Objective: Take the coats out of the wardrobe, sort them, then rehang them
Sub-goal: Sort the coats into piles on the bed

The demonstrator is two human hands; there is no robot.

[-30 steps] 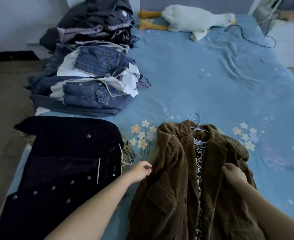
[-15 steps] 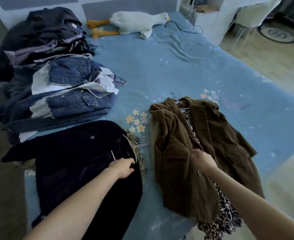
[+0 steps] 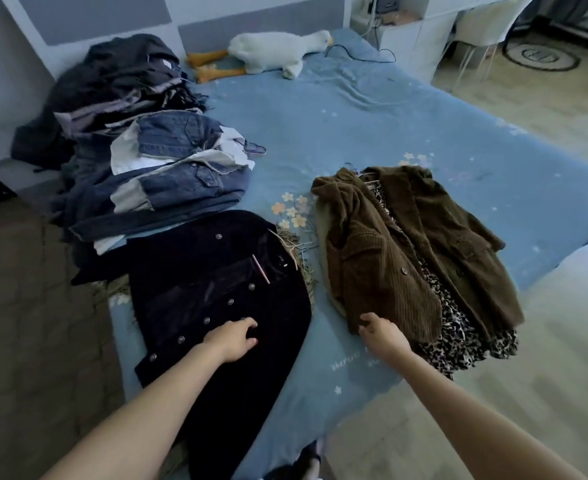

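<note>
Two hands are at work over the near edge of the bed [image 3: 372,140]; the left hand [image 3: 232,339] rests on the dark navy coat [image 3: 223,306], fingers curled and pinching the cloth beside a row of metal buttons; the right hand [image 3: 382,332] sits at the bottom hem of the brown corduroy jacket [image 3: 379,268], fingers bent at the hem's edge — whether they actually grip the cloth I cannot tell.

The navy coat lies flat, front up, double rows of silvery buttons down its front, a small label at the collar and a pale hanger bar showing at the neck; just right of it the corduroy jacket lies open, ribbed and olive-brown, one button on its left panel; a leopard-print garment [image 3: 459,337] shows down the opening and spills out below the hem, over the bed's edge.

Farther up on the left — a stack of denim jackets [image 3: 171,181] with white linings folded out; behind that a heap of dark coats [image 3: 112,84] against the wall; at the far end a white plush goose [image 3: 275,50] lies on its side, orange feet to the left, a black cable [image 3: 358,51] near its head.
</note>
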